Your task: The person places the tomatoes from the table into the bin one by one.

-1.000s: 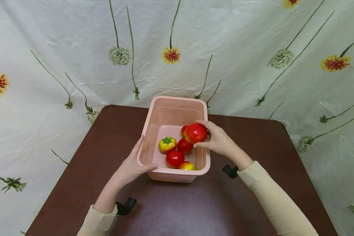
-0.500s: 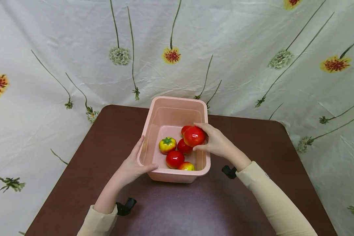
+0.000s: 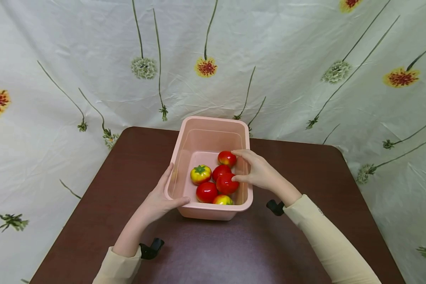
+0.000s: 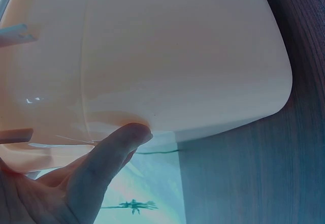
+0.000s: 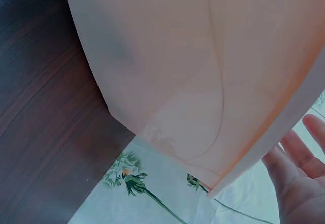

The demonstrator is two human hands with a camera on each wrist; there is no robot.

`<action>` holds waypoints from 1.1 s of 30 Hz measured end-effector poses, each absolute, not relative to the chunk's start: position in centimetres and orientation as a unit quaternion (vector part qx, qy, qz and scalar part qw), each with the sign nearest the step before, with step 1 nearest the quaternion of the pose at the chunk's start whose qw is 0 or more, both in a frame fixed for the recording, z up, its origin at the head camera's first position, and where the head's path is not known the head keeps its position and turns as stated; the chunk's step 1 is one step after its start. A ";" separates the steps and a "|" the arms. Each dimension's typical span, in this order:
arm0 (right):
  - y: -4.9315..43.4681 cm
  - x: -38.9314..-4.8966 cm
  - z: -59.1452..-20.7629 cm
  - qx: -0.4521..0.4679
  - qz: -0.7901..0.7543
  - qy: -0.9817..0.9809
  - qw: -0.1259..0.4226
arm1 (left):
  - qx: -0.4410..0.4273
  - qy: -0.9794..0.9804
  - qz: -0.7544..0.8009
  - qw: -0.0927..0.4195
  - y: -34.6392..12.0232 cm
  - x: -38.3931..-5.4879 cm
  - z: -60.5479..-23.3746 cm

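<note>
A pink plastic bin (image 3: 202, 138) stands on the table, holding several glossy toy fruits. My left hand (image 3: 159, 201) rests round its near left corner, fingers along the left side and thumb across the front. That thumb (image 4: 114, 155) presses the outer wall in the left wrist view. My right hand (image 3: 259, 169) hovers over the right rim with fingers spread and nothing between them. Its thumb overlaps a round red fruit (image 3: 226, 184) lying in the bin; contact is unclear. Around that lie a yellow-and-red fruit with green leaves (image 3: 200, 174) and a red fruit (image 3: 206, 192).
Farther back in the bin lies a red fruit with a yellow patch (image 3: 227, 158). A yellow-and-red one (image 3: 223, 200) touches the front wall. The dark brown table (image 3: 298, 165) meets a flower-printed cloth (image 3: 287, 47) behind.
My right hand let go of the red fruit, which dropped to the bin's floor and nudged its neighbours slightly. The left hand stayed at the corner.
</note>
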State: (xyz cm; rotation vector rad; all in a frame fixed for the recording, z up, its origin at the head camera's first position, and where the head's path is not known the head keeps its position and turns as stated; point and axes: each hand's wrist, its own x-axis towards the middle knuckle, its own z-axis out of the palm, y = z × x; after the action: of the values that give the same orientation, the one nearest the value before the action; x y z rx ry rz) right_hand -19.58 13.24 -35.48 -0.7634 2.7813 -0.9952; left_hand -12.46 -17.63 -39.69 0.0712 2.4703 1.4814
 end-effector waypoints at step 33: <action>13.6 -18.9 -36.1 -0.162 -0.503 0.848 0.018 | 0.023 0.847 0.513 0.139 -17.6 -12.5 -39.6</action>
State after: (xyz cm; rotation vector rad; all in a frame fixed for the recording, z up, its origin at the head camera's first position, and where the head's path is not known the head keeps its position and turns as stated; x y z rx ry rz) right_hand -18.86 13.61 -36.15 -0.5043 2.6345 -1.5634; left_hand -12.53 -17.57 -39.63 0.0671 2.4480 1.4816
